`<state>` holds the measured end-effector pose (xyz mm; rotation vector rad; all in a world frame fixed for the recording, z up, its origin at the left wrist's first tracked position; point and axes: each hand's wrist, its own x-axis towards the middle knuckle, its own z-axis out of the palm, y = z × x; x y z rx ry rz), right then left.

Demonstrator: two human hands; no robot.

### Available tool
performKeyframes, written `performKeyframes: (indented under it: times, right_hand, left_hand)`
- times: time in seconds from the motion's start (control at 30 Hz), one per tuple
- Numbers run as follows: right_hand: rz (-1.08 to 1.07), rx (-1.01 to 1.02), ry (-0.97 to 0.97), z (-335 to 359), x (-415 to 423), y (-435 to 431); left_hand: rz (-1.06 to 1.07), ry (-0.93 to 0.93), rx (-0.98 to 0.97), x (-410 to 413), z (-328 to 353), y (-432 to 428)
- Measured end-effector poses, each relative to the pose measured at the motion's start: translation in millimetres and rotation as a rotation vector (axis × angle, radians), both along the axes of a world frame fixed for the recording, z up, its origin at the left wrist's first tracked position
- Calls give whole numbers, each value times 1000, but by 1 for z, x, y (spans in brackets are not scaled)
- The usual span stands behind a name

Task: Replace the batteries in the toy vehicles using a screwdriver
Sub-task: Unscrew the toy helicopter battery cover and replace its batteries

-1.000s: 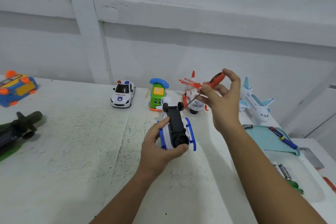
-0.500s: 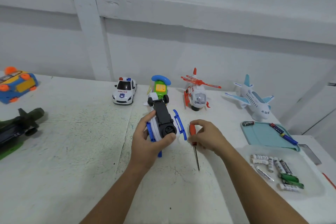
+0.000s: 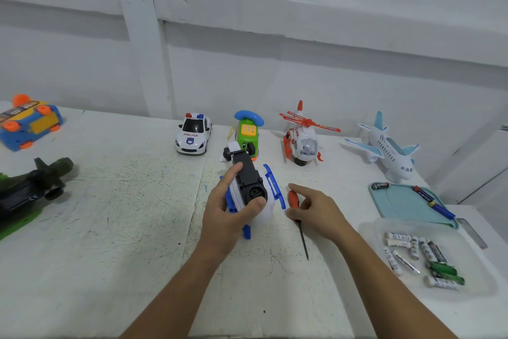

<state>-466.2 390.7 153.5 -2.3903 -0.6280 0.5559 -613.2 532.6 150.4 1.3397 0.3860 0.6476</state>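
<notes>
Lying nearest, at the lower right of the frame, loose batteries [image 3: 404, 259] fill a clear tub [image 3: 472, 283] on the white surface [image 3: 110, 228]. Just left of centre the left hand [image 3: 228, 209] grips an upturned blue and white toy helicopter [image 3: 247, 184], its fingers curled round the body, thumb on the left flank and fingertips on the near end. The toy's black underside faces the camera; its long axis runs from near to far, the wheeled end pointing away and leaning slightly left, with blue skids on both sides. Right of it the right hand [image 3: 316, 209] rests over the screwdriver [image 3: 293, 199], fingers relaxed and apart, the index tip and thumb tip touching the red handle. The tool lies flat on the surface, handle toward the far side, shaft pointing at the camera and slanting a little right. Farther right sits a teal tray [image 3: 398, 204] carrying one battery. A dark green toy [image 3: 33, 184] and a blue and orange toy [image 3: 29, 124] sit at the left edge. Along the wall stand a police car [image 3: 193, 135], a green toy [image 3: 247, 135], a red and white helicopter [image 3: 303, 140] and a white airplane [image 3: 387, 149].
</notes>
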Motion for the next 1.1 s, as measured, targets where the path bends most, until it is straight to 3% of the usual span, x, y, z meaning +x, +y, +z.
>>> performKeyframes:
  times: [0.23,0.33,0.5,0.73,0.97,1.1]
  right_hand:
    - [-29,-26,-95,10,-4,-2]
    - [-55,106,-115,14,-10,-2]
    - [-60,365,396,35,-29,10]
    - [-47,519,795,44,-39,25]
    - [-108,770,1076,46,-40,31]
    - [-151,923,1031,47,-33,34]
  left_hand:
    - [27,2,8,2,2,0]
    - [51,-13,-23,2,4,-2]
    - [87,-29,-88,6,13,0]
    - [180,-25,43,9,11,0]
    - [209,-41,186,11,7,-1]
    - [280,54,304,12,11,1]
